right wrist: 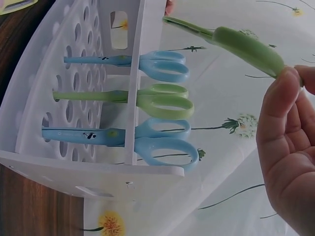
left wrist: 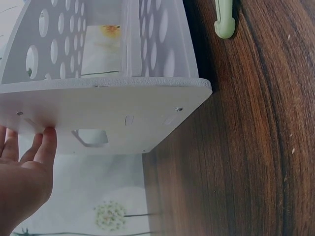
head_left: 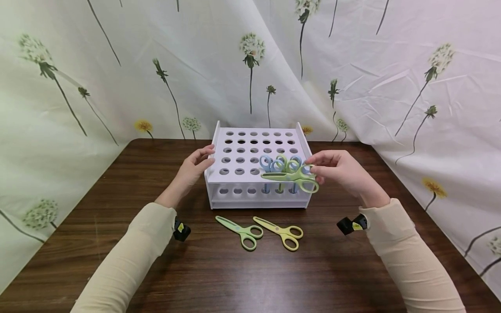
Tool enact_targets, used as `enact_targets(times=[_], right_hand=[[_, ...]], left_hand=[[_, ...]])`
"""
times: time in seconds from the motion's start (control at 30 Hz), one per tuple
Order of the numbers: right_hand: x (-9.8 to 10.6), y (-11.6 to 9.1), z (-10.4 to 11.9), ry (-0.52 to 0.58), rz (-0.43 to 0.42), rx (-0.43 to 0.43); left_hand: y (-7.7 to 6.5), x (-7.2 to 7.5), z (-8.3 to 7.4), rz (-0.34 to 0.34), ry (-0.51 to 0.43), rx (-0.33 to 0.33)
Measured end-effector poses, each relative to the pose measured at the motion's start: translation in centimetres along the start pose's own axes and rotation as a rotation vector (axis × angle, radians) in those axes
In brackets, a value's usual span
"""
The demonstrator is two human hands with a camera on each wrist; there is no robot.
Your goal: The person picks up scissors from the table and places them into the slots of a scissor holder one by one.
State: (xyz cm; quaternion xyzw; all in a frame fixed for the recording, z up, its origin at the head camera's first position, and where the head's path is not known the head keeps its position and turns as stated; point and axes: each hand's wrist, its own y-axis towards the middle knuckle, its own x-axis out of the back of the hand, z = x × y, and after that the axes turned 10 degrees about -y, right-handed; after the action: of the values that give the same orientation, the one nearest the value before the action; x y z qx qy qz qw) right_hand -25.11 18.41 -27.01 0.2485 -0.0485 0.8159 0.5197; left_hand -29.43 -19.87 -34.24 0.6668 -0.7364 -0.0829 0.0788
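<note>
Fingers (right wrist: 309,78) pinch green scissors (right wrist: 248,49) near a white rack (right wrist: 64,179) holding 2 blue scissors (right wrist: 110,136), 1 green pair (right wrist: 115,97).

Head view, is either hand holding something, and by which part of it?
The right hand pinches a pair of green scissors by one handle loop. The left hand holds nothing; it touches the side of the white rack.
</note>
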Motion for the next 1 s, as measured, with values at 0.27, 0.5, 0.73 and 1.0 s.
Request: enact_targets(times=[0.27,0.5,0.73,1.0], right_hand=[[0.0,0.5,0.6,-0.016,-0.024,0.03],[-0.2,1.0,0.6,0.012,-0.041,0.047],[-0.4,1.4,0.8,0.009,-0.058,0.037],[-0.4,2.0,1.0,-0.037,-0.056,0.032]], left_hand=[[-0.6,-0.6,-1.4,0.002,-0.014,0.019],[0.1,0.0,0.1,-0.003,-0.007,-0.017],[0.1,0.0,0.2,-0.003,-0.007,-0.014],[0.1,0.0,0.1,-0.003,-0.013,-0.016]])
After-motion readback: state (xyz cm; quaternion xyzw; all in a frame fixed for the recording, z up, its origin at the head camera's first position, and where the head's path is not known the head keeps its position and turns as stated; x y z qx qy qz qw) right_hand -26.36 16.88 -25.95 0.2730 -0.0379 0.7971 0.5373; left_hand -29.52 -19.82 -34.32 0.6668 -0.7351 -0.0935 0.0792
